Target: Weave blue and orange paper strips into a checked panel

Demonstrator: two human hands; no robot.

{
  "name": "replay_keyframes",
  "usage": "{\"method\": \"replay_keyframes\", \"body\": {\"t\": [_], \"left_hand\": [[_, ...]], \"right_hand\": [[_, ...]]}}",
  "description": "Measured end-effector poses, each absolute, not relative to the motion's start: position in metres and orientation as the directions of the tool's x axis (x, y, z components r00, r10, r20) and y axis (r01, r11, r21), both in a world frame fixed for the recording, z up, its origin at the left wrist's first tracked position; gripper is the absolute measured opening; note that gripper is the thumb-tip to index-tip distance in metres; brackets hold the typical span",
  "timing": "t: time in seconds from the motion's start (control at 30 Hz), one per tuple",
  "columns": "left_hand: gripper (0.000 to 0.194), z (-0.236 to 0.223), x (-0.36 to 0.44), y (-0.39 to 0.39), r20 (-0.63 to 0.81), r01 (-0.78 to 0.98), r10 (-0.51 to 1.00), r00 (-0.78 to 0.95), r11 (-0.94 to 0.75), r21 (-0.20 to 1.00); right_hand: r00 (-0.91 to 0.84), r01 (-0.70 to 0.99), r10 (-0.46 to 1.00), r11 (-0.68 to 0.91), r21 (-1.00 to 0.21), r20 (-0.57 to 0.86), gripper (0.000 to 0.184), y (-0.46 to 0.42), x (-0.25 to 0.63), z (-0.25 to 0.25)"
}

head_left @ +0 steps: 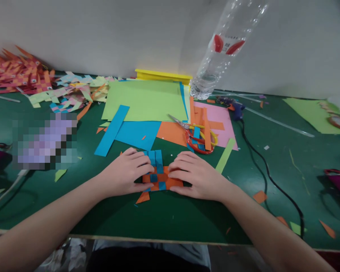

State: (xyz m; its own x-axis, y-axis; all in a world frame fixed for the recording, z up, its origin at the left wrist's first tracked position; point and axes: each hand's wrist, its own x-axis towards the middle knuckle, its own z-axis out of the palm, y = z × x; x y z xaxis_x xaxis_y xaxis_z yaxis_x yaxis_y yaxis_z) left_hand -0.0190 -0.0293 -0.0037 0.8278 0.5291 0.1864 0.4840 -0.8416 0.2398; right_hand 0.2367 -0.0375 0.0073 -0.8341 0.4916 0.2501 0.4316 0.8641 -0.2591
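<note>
A small woven mat of orange and blue paper strips [158, 175] lies on the green surface [164, 215], between the hands. The left hand [124, 172] and right hand [197, 173] lie flat, fingers spread, fingertips pressing its side edges. Red-and-yellow scissors [200, 138] lie just beyond.

Soft, even light falls from above; the desk [164, 215] is moderately bright, with faint shadows under the forearms. Glare glints on the bottle [223, 49], which leans and stretches with wide-angle distortion. The far left edge looks soft, and one patch [44, 140] is pixelated.
</note>
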Motion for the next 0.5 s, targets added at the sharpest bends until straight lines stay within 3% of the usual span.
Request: {"method": "replay_keyframes", "body": {"t": [0.5], "left_hand": [[0.023,-0.0025,-0.0166,-0.0288,0.202,0.485,0.54,0.817,-0.834,0.263]], "right_hand": [[-0.822,0.407,0.494,0.858,-0.314,0.284,0.025,-0.0364,0.2393,0.0072]]}}
